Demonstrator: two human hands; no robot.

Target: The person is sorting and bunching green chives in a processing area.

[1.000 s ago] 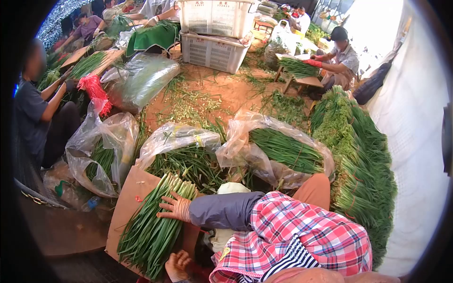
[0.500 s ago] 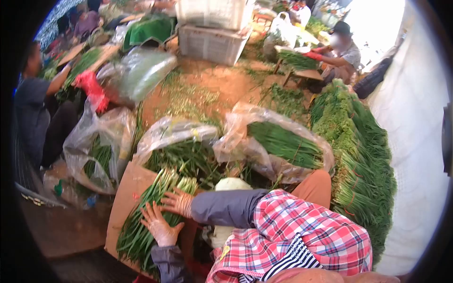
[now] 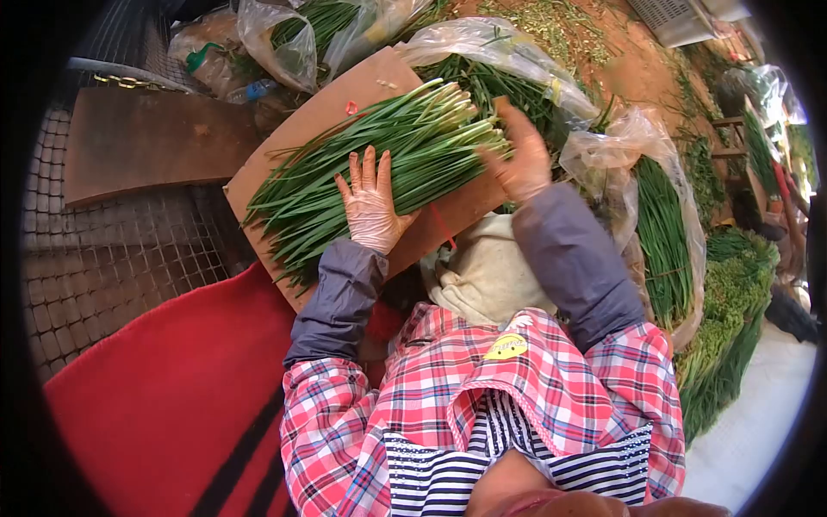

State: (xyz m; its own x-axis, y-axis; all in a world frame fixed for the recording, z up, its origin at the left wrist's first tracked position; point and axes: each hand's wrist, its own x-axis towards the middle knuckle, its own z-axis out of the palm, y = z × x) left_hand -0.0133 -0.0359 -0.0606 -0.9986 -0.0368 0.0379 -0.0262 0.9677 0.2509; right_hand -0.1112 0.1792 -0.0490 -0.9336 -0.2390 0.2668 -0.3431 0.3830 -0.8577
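Note:
A thick layer of long green stalks [image 3: 422, 129] lies on a tan board [image 3: 366, 79], pale ends toward the upper right. My left hand [image 3: 372, 200], in a thin clear glove, rests flat on the leafy part with its fingers spread. Beside the pale ends is my right hand [image 3: 521, 159], somewhat blurred, its thumb and fingers apart and nothing clearly held between them. A thin red strip [image 3: 443, 226] hangs at the board's near edge.
Clear plastic bags of greens [image 3: 663, 233] stand beyond the board and at right. More stacked greens [image 3: 724, 302] lie far right. A brown panel [image 3: 155, 142] over netting is at left, red cloth [image 3: 172, 362] below. A pale crate [image 3: 676, 19] sits top right, near another person's red-covered arm [image 3: 782, 185].
The view has swung down and left, bringing the board nearer the middle. My right hand has lifted off the stalks to their pale ends; my left hand stays on them.

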